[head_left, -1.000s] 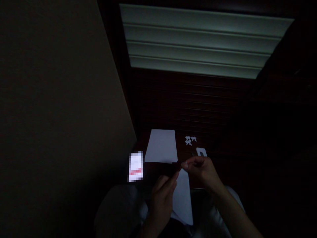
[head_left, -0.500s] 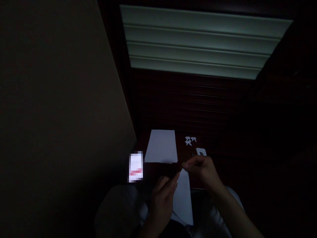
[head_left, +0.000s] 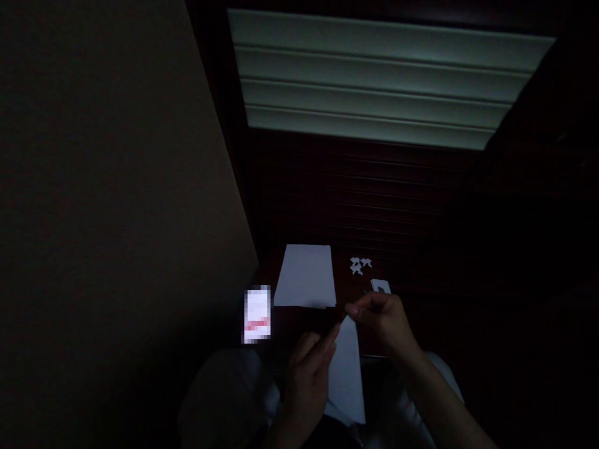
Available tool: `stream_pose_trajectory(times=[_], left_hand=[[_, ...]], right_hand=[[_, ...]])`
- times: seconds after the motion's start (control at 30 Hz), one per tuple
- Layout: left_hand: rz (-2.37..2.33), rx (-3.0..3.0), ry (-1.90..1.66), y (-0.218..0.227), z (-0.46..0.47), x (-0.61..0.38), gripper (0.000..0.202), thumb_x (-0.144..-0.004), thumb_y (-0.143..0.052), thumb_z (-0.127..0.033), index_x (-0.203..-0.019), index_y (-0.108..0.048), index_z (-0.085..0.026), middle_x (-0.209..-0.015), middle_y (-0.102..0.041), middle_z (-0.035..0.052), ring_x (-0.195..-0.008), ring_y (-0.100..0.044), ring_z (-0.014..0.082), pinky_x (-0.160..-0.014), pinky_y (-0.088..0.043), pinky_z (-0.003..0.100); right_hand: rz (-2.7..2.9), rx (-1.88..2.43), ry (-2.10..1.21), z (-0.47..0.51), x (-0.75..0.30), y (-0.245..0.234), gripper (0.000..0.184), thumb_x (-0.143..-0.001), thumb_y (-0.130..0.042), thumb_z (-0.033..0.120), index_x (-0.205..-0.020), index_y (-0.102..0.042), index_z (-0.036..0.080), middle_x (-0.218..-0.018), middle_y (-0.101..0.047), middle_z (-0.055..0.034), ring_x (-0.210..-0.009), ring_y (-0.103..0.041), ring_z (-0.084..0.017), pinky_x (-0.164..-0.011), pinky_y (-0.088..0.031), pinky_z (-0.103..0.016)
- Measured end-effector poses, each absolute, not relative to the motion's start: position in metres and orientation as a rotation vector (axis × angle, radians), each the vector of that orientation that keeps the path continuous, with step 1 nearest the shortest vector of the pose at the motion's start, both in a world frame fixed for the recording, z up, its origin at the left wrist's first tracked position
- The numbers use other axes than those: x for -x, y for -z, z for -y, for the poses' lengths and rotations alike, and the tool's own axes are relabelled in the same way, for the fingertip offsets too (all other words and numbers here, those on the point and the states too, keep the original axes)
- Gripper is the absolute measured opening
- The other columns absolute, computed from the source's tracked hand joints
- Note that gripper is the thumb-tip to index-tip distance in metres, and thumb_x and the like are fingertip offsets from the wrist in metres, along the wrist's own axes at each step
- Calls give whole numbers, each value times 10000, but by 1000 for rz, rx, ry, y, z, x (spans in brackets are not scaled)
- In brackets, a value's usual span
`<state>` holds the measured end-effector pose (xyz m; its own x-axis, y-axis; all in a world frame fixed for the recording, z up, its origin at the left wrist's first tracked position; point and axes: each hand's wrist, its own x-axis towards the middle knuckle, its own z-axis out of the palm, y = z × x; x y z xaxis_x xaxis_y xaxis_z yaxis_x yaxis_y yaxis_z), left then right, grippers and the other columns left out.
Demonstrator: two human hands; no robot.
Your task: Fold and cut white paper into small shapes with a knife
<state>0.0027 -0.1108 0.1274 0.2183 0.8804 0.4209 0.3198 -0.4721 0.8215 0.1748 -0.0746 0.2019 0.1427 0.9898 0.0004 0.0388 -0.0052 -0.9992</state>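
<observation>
A folded white sheet of paper [head_left: 347, 374] hangs upright over my lap, narrower at its top. My left hand [head_left: 309, 371] is closed on its left edge, with the fingers pointing up along it. My right hand [head_left: 377, 312] pinches at the top corner, thumb against forefinger. The dim light hides the exact contact between fingertips and paper. Beyond my hands, several small cut or folded white paper pieces [head_left: 356, 269] lie in a cluster on the dark table [head_left: 299, 321].
A stack of white paper [head_left: 306, 277] lies at the table's back left. A bright, pixelated screen-like rectangle [head_left: 257, 315] is left of my hands. Behind my right hand sits a small white item with a dark mark [head_left: 380, 285]. A wall [head_left: 140, 187] rises at the left.
The fingertips of my right hand have shifted slightly to the right at the paper's top corner. My left hand and the things on the table look the same.
</observation>
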Motion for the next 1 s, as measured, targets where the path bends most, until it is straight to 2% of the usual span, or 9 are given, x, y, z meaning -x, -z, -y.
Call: stream_pose_trajectory(times=[0.2,0.67,0.9,1.0], left_hand=[[-1151,-1843,-1196,-127,113,-4,386,-929,-443,-216,-1310,-491,-249,-825,-550,35,-773,-534,133,-701,-456,232],[-1149,-1867,-1206,-127,114,-3,385,-920,-458,-223,-1301,-504,-246,-807,-555,35,-763,-535,141,-689,-455,235],[-1231,-1811,-1206,-127,114,-3,390,-930,-433,-237,-1317,-484,-243,-823,-554,35,-760,-541,134,-701,-457,226],[-1241,-1779,-1209,-128,114,-2,390,-931,-429,-248,-1317,-485,-243,-809,-547,29,-746,-541,131,-697,-457,222]], right_hand=[[1202,1247,-1201,74,-177,-204,206,-604,-787,327,-707,-707,168,-674,-684,-30,-616,-595,-153,-574,-437,-258],[1256,1338,-1087,71,-177,-199,218,-679,-735,354,-639,-670,149,-579,-614,-3,-541,-511,-119,-521,-373,-239],[1340,1300,-1187,77,-173,-199,265,-696,-722,384,-796,-696,139,-742,-680,-47,-663,-583,-158,-591,-427,-249],[1377,1320,-1191,79,-171,-196,261,-724,-695,398,-723,-691,136,-663,-649,-26,-601,-544,-134,-542,-391,-232]])
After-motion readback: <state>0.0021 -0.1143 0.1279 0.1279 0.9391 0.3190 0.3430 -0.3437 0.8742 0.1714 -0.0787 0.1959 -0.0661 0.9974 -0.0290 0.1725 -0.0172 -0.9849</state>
